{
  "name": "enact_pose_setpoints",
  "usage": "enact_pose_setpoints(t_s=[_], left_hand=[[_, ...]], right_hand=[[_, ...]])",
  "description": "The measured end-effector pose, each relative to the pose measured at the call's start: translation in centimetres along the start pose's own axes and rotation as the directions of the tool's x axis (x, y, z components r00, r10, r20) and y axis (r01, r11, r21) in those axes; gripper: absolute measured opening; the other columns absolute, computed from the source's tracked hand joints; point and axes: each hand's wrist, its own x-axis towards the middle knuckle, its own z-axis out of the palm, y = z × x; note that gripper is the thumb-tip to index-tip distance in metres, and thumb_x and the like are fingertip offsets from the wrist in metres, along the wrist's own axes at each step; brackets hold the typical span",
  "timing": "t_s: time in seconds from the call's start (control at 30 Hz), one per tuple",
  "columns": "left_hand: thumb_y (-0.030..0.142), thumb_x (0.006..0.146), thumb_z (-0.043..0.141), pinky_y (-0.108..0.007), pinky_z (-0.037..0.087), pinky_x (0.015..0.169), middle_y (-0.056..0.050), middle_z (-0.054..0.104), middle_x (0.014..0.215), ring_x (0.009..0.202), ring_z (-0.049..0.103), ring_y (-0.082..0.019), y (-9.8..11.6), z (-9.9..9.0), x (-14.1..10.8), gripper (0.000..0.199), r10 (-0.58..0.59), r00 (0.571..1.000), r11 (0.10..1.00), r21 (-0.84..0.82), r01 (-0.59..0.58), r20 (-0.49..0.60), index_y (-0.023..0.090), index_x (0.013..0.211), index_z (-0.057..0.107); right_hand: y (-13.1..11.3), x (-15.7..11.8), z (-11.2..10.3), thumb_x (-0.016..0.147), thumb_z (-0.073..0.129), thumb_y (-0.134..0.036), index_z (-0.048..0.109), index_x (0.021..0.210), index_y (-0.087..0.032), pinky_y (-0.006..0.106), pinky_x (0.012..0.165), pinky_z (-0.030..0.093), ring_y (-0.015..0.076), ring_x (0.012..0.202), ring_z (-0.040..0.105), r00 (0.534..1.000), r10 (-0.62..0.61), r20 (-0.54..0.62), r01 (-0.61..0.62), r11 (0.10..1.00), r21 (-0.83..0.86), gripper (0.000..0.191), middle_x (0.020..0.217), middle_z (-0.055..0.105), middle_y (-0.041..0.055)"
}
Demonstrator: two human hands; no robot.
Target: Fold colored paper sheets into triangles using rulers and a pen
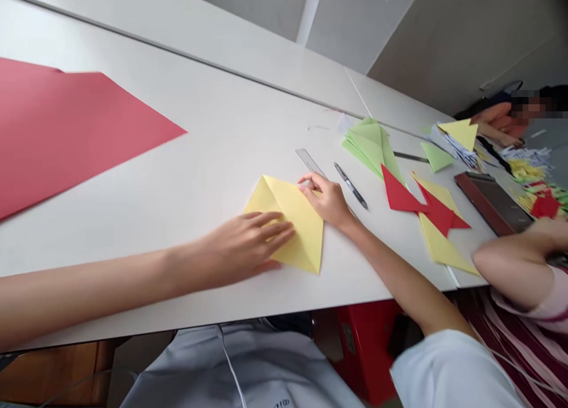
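We have a sheet of pale yellow paper (302,218) lying flat on the white table (186,230), folded into a kite-like shape. We can see diagonal creases and layered flaps meeting toward its pointed corners, with part of it hidden from us.

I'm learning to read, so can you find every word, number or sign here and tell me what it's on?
Metal ruler: it may have markings, but they are too small and blurred to read.
Grey shirt: the small print at the bottom edge is cut off and too blurred to read.
Red object: the small patch on it may be a label, but it is too blurred to read.
I can read no words or numbers.
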Motion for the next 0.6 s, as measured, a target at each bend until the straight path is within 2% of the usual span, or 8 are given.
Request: enact_pose_setpoints(t_s=[0.07,0.17,0.3,0.47,0.6], left_hand=[[0.036,0.1,0.047,-0.042,0.039,0.109,-0.008,0.052,0.14,0.132,0.045,-0.027,-1.1,0.0,-0.1,0.045,0.049,0.999,0.998,-0.043,-0.049,-0.003,0.012,0.138,0.048],[0.047,0.103,0.031,-0.044,0.033,0.114,-0.002,0.045,0.146,0.137,0.039,-0.022,-2.4,-0.3,-0.6,0.051,0.083,0.996,0.991,-0.106,-0.085,-0.028,0.017,0.143,0.041],[0.056,0.1,0.03,-0.047,0.03,0.115,0.003,0.041,0.148,0.14,0.033,-0.021,-3.6,-0.9,-1.3,0.056,0.065,0.995,0.988,-0.132,-0.075,-0.075,0.023,0.146,0.036],[0.04,0.105,0.022,-0.048,0.038,0.111,0.005,0.045,0.146,0.136,0.039,-0.018,-4.4,-1.2,-1.4,0.042,0.124,0.988,0.985,-0.113,-0.134,-0.088,0.031,0.14,0.044],[0.037,0.106,0.022,-0.047,0.041,0.108,0.007,0.047,0.144,0.135,0.041,-0.017,-4.5,-1.4,-1.3,0.04,0.128,0.99,0.978,-0.16,-0.136,-0.064,0.034,0.136,0.048]], right_hand=[[0.3,0.2,0.0,0.09,0.051,-0.037,0.061,0.093,-0.019,0.022,0.065,0.035,0.0111,0.059,0.044,1.0,-0.018,0.0,0.018,1.0,-0.024,0.02,0.062,0.046,-0.0057],[0.7,0.3,-0.1,0.09,0.052,-0.037,0.061,0.093,-0.019,0.021,0.065,0.034,0.0102,0.06,0.045,0.999,-0.048,0.003,0.048,0.997,-0.053,0.02,0.065,0.049,-0.0055],[0.9,0.4,-0.1,0.093,0.051,-0.034,0.062,0.095,-0.018,0.02,0.067,0.035,0.0094,0.063,0.05,0.987,-0.16,0.0,0.159,0.981,-0.113,0.02,0.07,0.055,-0.0043],[0.9,0.3,-0.1,0.093,0.052,-0.03,0.062,0.095,-0.017,0.02,0.067,0.035,0.0096,0.066,0.053,0.982,-0.188,-0.004,0.185,0.97,-0.157,0.016,0.073,0.059,-0.0034],[0.8,0.3,0.0,0.093,0.053,-0.029,0.062,0.095,-0.017,0.021,0.066,0.036,0.0093,0.065,0.054,0.983,-0.185,0.0,0.184,0.973,-0.142,0.015,0.072,0.059,-0.0039]])
